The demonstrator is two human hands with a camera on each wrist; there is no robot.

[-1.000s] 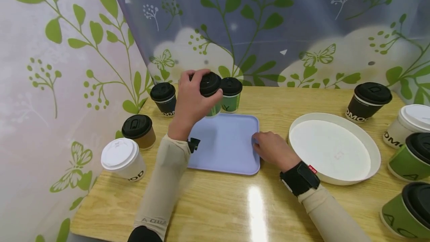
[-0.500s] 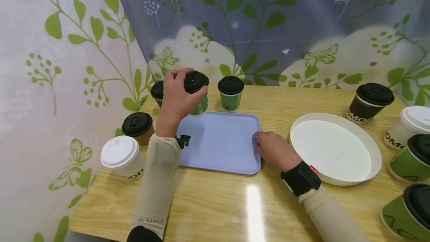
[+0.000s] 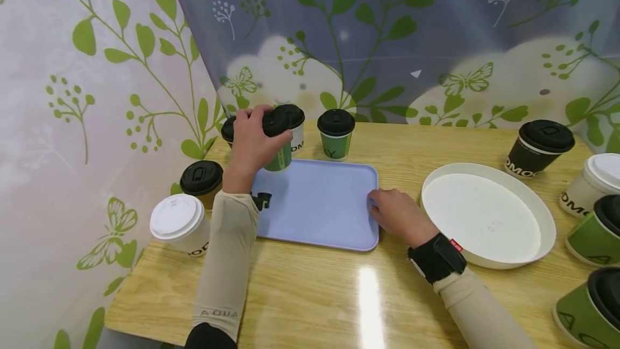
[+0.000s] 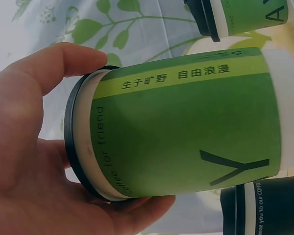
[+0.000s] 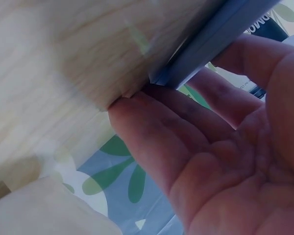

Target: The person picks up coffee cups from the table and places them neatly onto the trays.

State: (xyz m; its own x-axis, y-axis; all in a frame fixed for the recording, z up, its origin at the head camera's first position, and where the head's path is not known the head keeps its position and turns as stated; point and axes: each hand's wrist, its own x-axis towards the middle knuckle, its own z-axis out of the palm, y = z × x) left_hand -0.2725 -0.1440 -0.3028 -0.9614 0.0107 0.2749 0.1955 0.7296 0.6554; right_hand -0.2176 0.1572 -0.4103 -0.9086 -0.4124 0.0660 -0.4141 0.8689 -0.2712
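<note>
By its black lid, my left hand (image 3: 253, 147) holds a green paper coffee cup (image 3: 279, 160) over the back left corner of a lavender rectangular tray (image 3: 317, 203). The left wrist view shows thumb and fingers spread around the lid of this cup (image 4: 186, 122), with its white base free. My right hand (image 3: 397, 215) grips the tray's right edge. In the right wrist view, the tray rim (image 5: 206, 49) lies between the thumb and the fingers (image 5: 157, 132), which reach down to the tabletop. Behind the tray stand another green cup (image 3: 336, 143) and a white cup with a black lid (image 3: 297, 136).
At left are a dark cup (image 3: 227, 132), a brown cup (image 3: 202, 178) and a white cup (image 3: 181, 225). A round white tray (image 3: 484, 225) sits at right. Beyond it stand a black cup (image 3: 533, 156), a white cup (image 3: 578, 195) and two green cups, the nearer green cup (image 3: 581, 311) foremost.
My left hand has moved left with the green cup and come slightly lower, revealing the white cup behind it and more of the tray. The right hand stays at the tray's edge.
</note>
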